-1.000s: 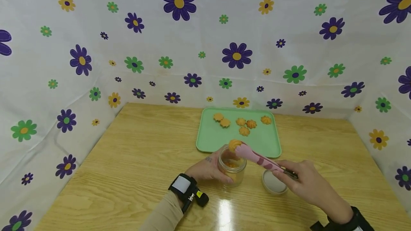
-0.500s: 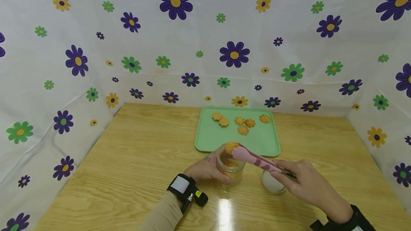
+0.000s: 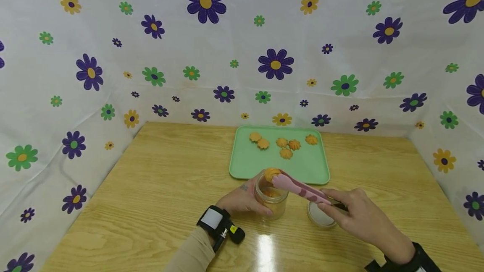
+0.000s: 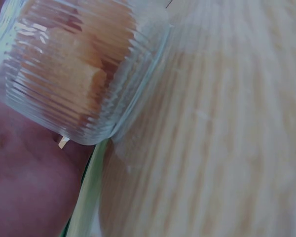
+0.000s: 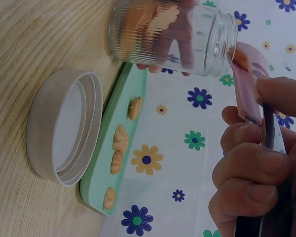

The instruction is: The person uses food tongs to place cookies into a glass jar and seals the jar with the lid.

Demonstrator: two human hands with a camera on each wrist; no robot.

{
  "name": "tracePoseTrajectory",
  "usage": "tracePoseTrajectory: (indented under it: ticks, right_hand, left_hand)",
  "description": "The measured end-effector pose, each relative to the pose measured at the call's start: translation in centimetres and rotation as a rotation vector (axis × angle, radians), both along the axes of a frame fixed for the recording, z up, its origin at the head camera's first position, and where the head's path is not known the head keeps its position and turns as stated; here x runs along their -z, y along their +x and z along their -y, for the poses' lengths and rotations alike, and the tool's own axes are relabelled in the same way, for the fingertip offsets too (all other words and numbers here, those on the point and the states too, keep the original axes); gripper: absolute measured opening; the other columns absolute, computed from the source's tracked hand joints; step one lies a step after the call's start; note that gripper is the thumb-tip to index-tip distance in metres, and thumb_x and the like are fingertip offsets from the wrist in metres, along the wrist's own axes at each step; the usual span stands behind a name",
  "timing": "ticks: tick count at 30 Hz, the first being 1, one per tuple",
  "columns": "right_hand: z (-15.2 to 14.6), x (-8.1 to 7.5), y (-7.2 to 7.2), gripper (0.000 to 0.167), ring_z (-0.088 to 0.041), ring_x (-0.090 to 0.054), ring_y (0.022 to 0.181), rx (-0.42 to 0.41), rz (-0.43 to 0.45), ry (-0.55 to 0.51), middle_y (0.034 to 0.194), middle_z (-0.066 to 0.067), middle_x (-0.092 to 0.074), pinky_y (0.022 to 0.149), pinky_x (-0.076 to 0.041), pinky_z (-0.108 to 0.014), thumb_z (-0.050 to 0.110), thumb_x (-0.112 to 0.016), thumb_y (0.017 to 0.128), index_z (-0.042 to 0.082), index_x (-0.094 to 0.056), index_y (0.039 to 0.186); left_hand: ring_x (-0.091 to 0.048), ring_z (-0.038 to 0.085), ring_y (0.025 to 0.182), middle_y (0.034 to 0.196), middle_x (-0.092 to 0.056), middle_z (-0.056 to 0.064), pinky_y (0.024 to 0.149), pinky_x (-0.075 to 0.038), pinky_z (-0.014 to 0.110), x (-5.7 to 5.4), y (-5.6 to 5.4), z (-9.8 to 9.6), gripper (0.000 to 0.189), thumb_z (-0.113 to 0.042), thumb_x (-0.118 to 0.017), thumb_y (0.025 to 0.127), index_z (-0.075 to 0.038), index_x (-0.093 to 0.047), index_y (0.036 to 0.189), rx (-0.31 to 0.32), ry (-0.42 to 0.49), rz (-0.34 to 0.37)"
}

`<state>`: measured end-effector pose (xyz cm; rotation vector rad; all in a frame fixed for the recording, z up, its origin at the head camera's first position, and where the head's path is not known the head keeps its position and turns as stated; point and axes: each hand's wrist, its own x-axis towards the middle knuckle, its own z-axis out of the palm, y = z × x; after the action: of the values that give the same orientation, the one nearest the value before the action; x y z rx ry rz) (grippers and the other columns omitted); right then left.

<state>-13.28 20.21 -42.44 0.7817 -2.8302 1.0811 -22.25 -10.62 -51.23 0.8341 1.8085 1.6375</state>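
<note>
My left hand point(image 3: 247, 200) holds a ribbed clear glass jar point(image 3: 277, 205) upright on the table, its fingers passing round the far side. Cookies point(image 4: 64, 69) show through the glass in the lower part of the jar. My right hand point(image 3: 359, 214) grips pink tongs point(image 3: 298, 187) with dark handles. Their tips pinch a cookie point(image 3: 272, 174) right at the jar's mouth; in the right wrist view the tongs' ends hide most of that cookie.
Behind the jar lies a light green tray point(image 3: 242, 165) bearing several fluted cookies point(image 3: 286, 153). A whitish round lid point(image 3: 319, 214), inside up, rests on the wooden table point(image 3: 170, 171) beneath the tongs. Flower-printed white cloth point(image 3: 170, 49) hangs around the table's back and sides.
The tongs and cookie have lowered slightly toward the jar's opening. Both hands keep their holds, and the jar stays put; the head view has shifted a little.
</note>
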Motion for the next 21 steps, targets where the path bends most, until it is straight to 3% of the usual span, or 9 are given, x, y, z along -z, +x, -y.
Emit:
tracePoseTrajectory:
  ticks: [8,16,21]
  right_hand:
    - [0.10,0.07,-0.05,0.027,0.006,-0.031,0.049,0.012,0.007,-0.002,0.061,0.021,-0.039,0.044,-0.029,-0.017,0.022,-0.067,0.100,0.009,-0.073,0.122]
    - [0.10,0.39,-0.14,0.031,0.006,-0.032,0.049,0.009,0.004,-0.018,0.061,0.021,-0.040,0.044,-0.029,-0.017,0.021,-0.068,0.099,0.005,-0.071,0.126]
    - [-0.16,0.68,-0.95,0.033,0.006,-0.030,0.049,0.005,-0.008,-0.035,0.059,0.021,-0.038,0.044,-0.028,-0.017,0.021,-0.068,0.099,0.001,-0.068,0.126]
  left_hand:
    - [-0.044,0.016,0.142,0.151,-0.047,-0.001,0.118,-0.035,0.034,0.14,0.01,-0.09,0.097,-0.005,-0.089,0.077,-0.032,-0.036,0.154,-0.001,0.022,-0.010]
    - [-0.045,0.017,0.141,0.151,-0.048,-0.001,0.118,-0.035,0.034,0.35,-0.06,-0.18,0.095,-0.001,-0.087,0.077,-0.033,-0.038,0.152,0.013,0.041,0.026]
    - [-0.046,0.015,0.140,0.149,-0.050,0.000,0.115,-0.040,0.032,0.40,0.05,-0.17,0.095,-0.004,-0.088,0.078,-0.035,-0.037,0.152,-0.008,0.003,-0.015]
